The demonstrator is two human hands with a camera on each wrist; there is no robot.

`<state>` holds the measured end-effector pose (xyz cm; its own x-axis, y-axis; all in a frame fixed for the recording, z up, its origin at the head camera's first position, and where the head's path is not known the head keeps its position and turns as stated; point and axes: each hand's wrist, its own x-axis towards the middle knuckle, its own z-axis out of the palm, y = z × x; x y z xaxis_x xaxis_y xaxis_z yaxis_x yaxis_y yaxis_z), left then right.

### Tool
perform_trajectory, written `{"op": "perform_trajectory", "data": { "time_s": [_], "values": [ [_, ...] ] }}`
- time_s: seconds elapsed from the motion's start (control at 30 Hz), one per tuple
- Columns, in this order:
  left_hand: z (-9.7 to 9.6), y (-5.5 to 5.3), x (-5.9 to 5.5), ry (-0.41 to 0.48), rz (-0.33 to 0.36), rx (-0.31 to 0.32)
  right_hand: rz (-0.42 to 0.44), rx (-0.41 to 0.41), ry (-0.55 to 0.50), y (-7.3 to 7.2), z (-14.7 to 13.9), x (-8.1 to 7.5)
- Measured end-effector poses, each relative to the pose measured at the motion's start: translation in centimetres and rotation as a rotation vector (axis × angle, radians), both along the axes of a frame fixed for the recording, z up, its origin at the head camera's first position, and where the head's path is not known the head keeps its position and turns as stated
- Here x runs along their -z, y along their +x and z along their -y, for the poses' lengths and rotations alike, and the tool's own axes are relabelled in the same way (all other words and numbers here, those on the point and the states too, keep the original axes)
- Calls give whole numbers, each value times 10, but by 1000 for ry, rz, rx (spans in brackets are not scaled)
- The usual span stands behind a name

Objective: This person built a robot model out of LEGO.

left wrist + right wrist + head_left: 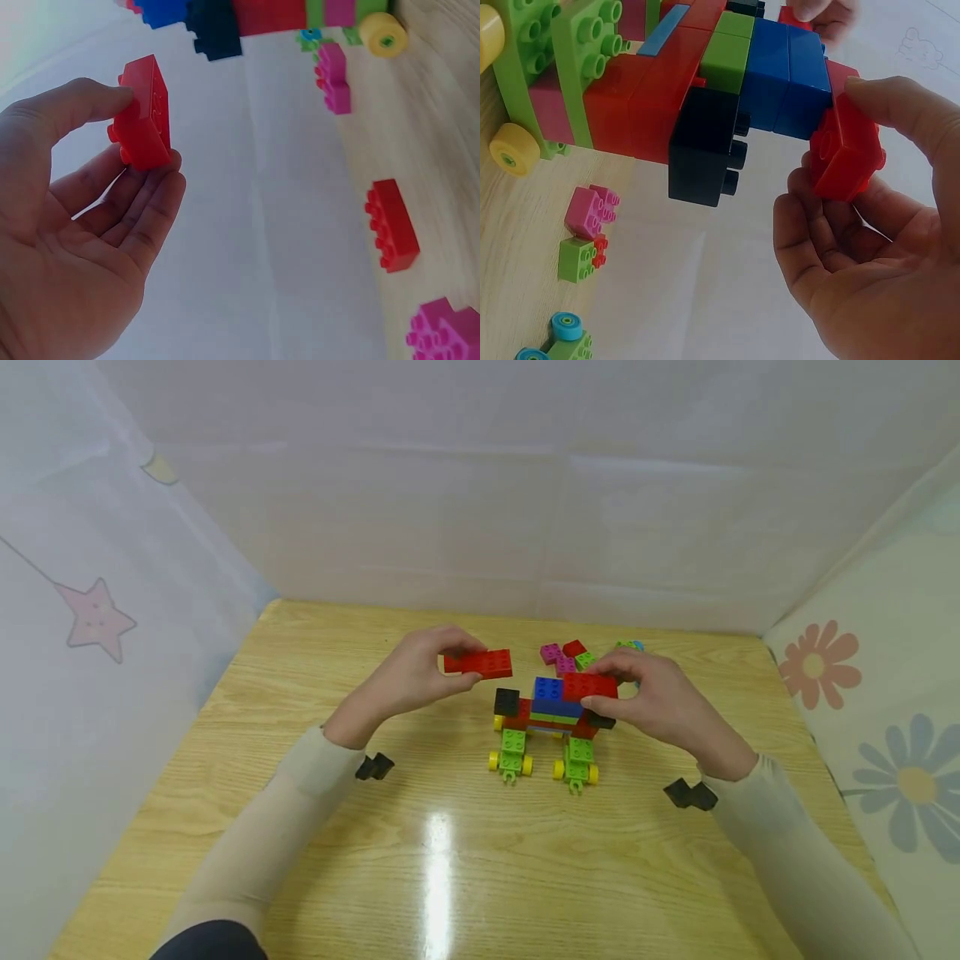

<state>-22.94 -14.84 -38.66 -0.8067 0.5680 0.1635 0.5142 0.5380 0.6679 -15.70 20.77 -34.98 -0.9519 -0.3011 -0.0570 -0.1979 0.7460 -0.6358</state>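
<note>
My left hand [408, 675] pinches a red brick [491, 663] between thumb and fingers, in the air left of a built toy vehicle. My right hand [660, 703] grips a second red brick [849, 146] at the top of the vehicle's blue bricks [784, 79]. That brick sits slightly tilted; whether it is pressed onto the studs I cannot tell. Below the blue lie green and red layers, with a black brick [703, 146] at one end and another black brick [507, 702] at the other. Light green wheeled bases [513, 742] with yellow wheels [514, 150] carry the build.
Behind the vehicle, loose pink bricks [551, 653], a red brick [574, 648] and a green brick [585, 661] lie on the wooden table [360, 877]. A green piece with blue wheels [567, 325] stands near them. A pale cloth [480, 527] hangs along the table's back edge.
</note>
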Motion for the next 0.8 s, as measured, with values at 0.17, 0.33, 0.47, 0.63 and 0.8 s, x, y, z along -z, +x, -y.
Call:
{"op": "perform_trajectory", "data": {
  "time_s": [0.17, 0.33, 0.47, 0.63, 0.8],
  "values": [
    [-7, 7, -12, 40, -5, 32, 3, -14, 5, -4, 3, 0],
    [-13, 11, -21, 58, 5, 53, 10, -21, -5, -6, 5, 1],
    [-18, 15, -27, 55, 7, 72, 14, -22, -17, -7, 8, 1],
    [-25, 16, -28, 29, -9, 112, 3, -30, -18, -9, 10, 0],
    [-29, 16, -26, 17, -32, 134, -8, -43, -20, -9, 12, -1]
  ]
}}
